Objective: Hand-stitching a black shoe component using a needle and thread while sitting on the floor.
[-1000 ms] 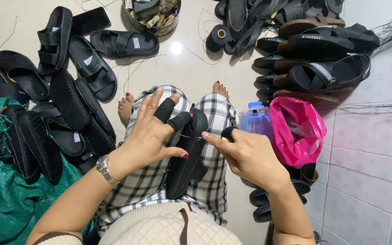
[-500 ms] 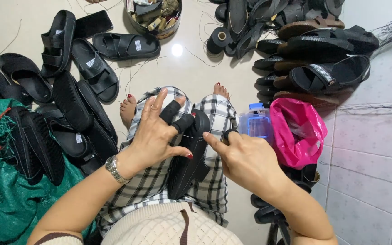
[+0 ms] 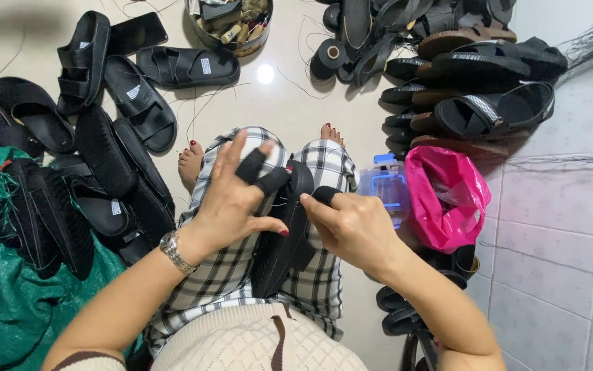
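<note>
A black sandal [image 3: 282,247] lies lengthwise on my lap, over checked trousers. My left hand [image 3: 238,199] rests against its left side, thumb pressed to the sole edge, fingers spread upward, with black finger guards on two fingertips. My right hand [image 3: 355,227] grips the sandal's right edge near the strap, a black guard on its forefinger. The two hands almost meet above the sandal. Whether a needle or thread is between the fingers cannot be made out.
Black sandals [image 3: 114,148] lie piled on the floor to my left beside a green net sack [image 3: 1,309]. More sandals [image 3: 475,75] are stacked at the right. A pink bag [image 3: 447,199], a clear bottle [image 3: 385,189] and a round tin [image 3: 231,24] of bits stand nearby.
My right hand has slid a little leftward along the sandal toward my left hand. The left hand's fingers stay spread in much the same place.
</note>
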